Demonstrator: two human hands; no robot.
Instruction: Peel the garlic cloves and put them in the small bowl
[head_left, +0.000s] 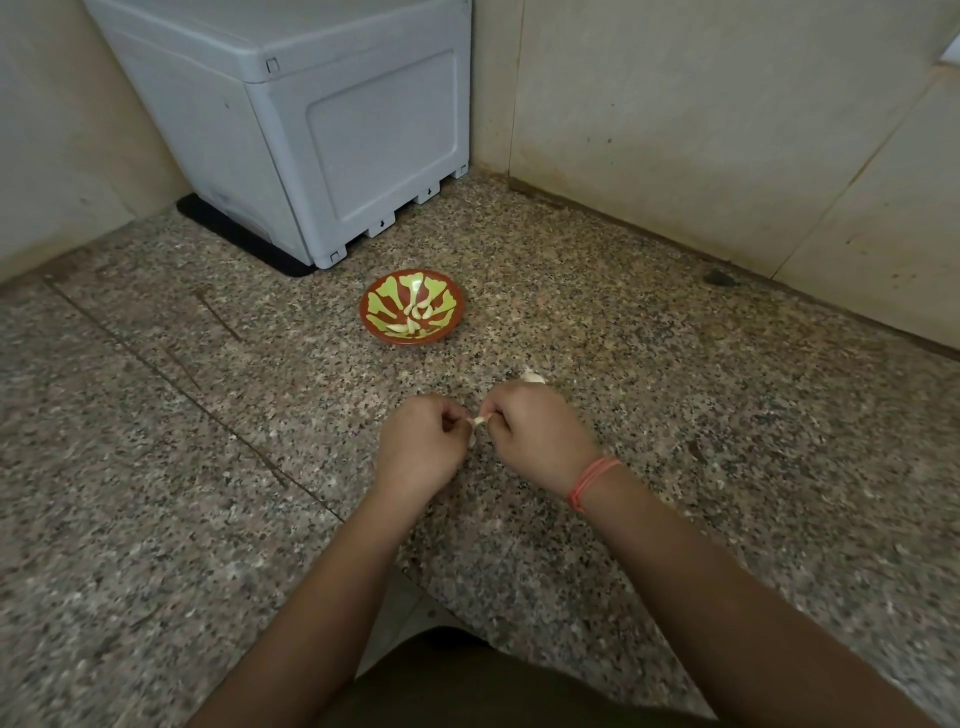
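The small bowl (458, 312), with peeled cloves inside, sits on the surface (156, 415) directly above the left hand (421, 441). That hand and the right hand (535, 431) pinch opposite ends of a garlic clove (478, 421), which lies crosswise between them.

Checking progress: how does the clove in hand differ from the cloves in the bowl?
The held clove is pinched between left hand and right hand; the bowl cloves lie loose in the small bowl. The held clove is single, mostly hidden; the bowl cloves are several, plainly visible. Both look pale.
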